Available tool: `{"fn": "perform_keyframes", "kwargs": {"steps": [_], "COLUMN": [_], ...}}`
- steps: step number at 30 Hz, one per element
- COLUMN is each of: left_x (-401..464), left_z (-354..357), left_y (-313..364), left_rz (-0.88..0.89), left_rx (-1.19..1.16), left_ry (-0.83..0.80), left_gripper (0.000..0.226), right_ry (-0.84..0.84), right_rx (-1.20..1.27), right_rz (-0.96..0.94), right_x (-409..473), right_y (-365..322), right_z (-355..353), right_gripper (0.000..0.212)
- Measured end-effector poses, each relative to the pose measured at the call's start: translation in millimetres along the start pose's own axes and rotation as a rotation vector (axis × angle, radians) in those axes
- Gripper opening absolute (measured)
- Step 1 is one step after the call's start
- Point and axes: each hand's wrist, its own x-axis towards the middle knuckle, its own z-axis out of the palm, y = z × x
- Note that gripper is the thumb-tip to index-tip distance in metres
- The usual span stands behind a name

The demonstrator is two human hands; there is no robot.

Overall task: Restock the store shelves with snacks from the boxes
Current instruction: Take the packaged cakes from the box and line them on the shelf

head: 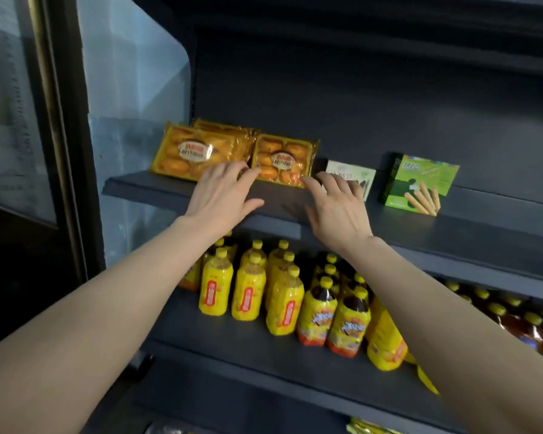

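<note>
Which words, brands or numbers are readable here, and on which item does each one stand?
None reads clearly.
Pastry packs: oval label, blurred.
White box: grey lettering, blurred.
Green box: top print too small.
Yellow bottles: red labels, unreadable.
Dark bottles: logo, blurred.

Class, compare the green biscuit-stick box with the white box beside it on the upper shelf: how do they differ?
The green box is bright green with biscuit sticks pictured; the white box is pale. The green box stands fully in view, while the right hand partly covers the white box. Both stand upright on the same shelf.
</note>
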Motion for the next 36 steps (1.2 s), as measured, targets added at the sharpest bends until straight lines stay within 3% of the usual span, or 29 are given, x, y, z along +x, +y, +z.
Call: {"fn": "perform_keyframes", "kwargs": {"steps": [8, 14, 26, 36], "left_x": [-106, -207, -504, -691], "left_z": [24, 82, 238, 373], "left_y": [84, 128, 169, 176], "left_rz": [-0.057, -0.091, -0.138, -0.128], "left_rx": [-0.057, -0.121, -0.243, -0.324], "left_ry": [-0.026, -0.253, -0.791, -0.987], "left_gripper": [0.054, 0.049, 0.049, 0.053], "right_ry": [-0.037, -0.247, -0.739, -1.016], "right_rx": [0.109, 0.211, 0.447, 0.515], "right_rz": [-0.008, -0.027, 0.134, 0.223], "right_x": [-146, -277, -556, -739], "right_y": [16, 1, -115, -211], "right_z": [-14, 31, 161, 284], "right_gripper": [0.049, 0.048, 0.05, 0.057]}}
